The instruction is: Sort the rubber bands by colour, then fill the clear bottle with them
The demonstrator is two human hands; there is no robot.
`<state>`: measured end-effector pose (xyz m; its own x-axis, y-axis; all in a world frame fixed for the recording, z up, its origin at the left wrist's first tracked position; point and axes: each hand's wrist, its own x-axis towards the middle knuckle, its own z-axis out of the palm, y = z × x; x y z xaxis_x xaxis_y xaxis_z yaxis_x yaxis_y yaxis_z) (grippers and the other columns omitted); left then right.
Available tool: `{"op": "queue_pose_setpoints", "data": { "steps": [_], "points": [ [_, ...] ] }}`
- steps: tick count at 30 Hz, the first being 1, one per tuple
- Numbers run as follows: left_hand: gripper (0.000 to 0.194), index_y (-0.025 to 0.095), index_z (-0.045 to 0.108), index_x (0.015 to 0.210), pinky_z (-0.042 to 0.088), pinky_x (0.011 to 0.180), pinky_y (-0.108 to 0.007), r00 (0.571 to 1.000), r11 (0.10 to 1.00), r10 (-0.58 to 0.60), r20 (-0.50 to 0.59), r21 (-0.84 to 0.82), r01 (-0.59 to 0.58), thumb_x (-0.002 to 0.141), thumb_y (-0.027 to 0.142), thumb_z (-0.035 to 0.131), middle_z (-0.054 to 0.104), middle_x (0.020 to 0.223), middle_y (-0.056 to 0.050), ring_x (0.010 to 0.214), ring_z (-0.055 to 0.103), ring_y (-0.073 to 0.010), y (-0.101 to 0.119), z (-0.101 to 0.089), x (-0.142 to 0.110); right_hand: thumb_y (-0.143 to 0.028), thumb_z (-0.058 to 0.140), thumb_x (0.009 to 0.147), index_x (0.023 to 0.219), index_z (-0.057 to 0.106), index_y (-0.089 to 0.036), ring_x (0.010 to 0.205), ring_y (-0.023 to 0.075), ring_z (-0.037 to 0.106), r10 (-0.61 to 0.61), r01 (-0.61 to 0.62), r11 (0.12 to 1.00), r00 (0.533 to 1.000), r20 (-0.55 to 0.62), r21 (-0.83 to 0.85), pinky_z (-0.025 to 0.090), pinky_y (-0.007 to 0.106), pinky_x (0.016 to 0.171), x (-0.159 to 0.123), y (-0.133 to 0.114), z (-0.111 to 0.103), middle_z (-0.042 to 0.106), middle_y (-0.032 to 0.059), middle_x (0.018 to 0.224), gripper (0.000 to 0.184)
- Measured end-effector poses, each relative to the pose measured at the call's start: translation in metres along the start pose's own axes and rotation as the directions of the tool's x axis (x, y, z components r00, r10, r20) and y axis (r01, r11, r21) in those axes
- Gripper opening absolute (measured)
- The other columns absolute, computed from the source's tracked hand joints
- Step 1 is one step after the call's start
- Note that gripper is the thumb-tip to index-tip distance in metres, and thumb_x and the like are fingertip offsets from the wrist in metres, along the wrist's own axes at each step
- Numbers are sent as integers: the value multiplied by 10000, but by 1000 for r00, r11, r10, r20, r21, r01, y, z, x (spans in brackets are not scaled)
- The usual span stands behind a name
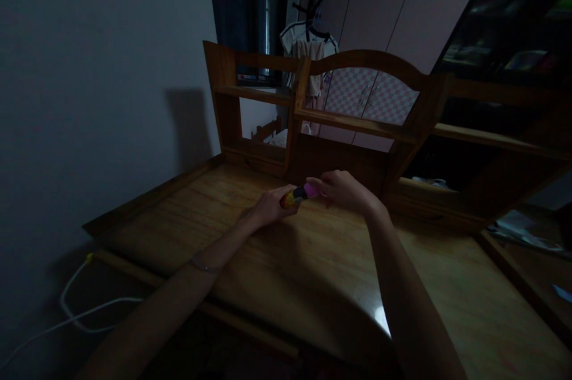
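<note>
Above the wooden desk (241,189), my left hand (269,204) is closed around a small tube-like container (291,197) with a red, yellow and black body. The container is tilted, its dark end pointing up and to the right. At that end is a pink piece (311,190), pinched by the fingers of my right hand (342,188). In the dim light I cannot tell whether the pink piece is joined to the container. My fingers partly cover both things.
A wooden shelf unit (357,121) stands along the desk's back edge. The wall (111,100) is close on the left. A white cable (67,308) hangs by the front left corner. Clothes (308,49) hang on a rack behind, before a pink wardrobe (402,16).
</note>
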<state>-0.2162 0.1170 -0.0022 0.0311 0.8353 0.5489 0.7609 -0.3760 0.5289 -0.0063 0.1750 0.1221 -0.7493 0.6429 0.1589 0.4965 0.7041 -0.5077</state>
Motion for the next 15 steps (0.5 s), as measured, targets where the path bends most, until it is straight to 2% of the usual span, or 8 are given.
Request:
{"op": "queue_pose_setpoints", "data": {
  "steps": [2,4,5,7,9,11,13,15],
  "points": [
    [453,252,569,1178,463,825,-259,1000,1000,11,-14,3,-11,743,347,653,666,1072,-13,922,635,-188,-2,1,1,-550,494,896,818,687,-161,603,164,636,4,-5,1000,999,-51,-30,441,250,561,1,0,0,662,61,668,441],
    [456,239,572,1170,467,807,-260,1000,1000,-8,-30,21,9,739,361,655,672,1052,-23,904,639,-192,-3,1,1,-515,574,860,1043,657,-179,727,168,654,-65,66,998,995,-72,10,465,249,633,0,0,-2,691,60,821,391],
    [458,233,575,1166,469,797,-261,999,999,-23,-32,29,24,737,371,657,674,1037,-26,893,641,-195,-3,1,1,-481,617,838,1147,611,-193,780,163,654,-111,114,992,992,-60,47,474,248,665,-1,0,-4,694,58,903,422],
    [461,226,580,1162,471,784,-262,999,999,-41,-31,30,42,734,378,660,675,1017,-26,877,642,-195,-3,1,1,-412,665,809,1223,558,-210,844,152,649,-191,193,975,981,-30,107,481,244,709,-3,0,-6,685,53,996,473],
    [460,228,579,1169,471,784,-257,999,999,-31,-19,11,31,736,361,658,672,1020,-18,873,641,-188,-2,1,1,-388,664,810,1152,599,-207,833,148,649,-200,201,974,980,-22,103,477,238,702,-4,1,-6,691,43,967,393],
    [452,238,578,1173,471,786,-246,1000,1000,-7,-5,-12,7,739,339,653,670,1026,-7,869,639,-177,-1,1,1,-442,609,848,999,659,-186,727,149,648,-135,136,989,991,-24,54,461,236,639,-2,0,-4,697,37,820,301],
    [444,240,579,1167,470,787,-239,1000,1000,16,-13,-20,-16,737,326,654,670,1025,-2,862,637,-170,-2,2,1,-525,521,887,846,679,-167,618,152,628,-61,61,998,998,-29,3,440,245,583,0,-1,-1,673,44,682,394],
    [433,232,586,1151,473,774,-240,999,1000,23,-28,-10,-23,735,328,659,672,1003,-3,844,639,-170,-5,3,1,-554,496,893,873,682,-160,629,160,631,-45,45,999,997,-59,3,443,252,591,1,-2,0,677,57,695,436]
  ]
}}
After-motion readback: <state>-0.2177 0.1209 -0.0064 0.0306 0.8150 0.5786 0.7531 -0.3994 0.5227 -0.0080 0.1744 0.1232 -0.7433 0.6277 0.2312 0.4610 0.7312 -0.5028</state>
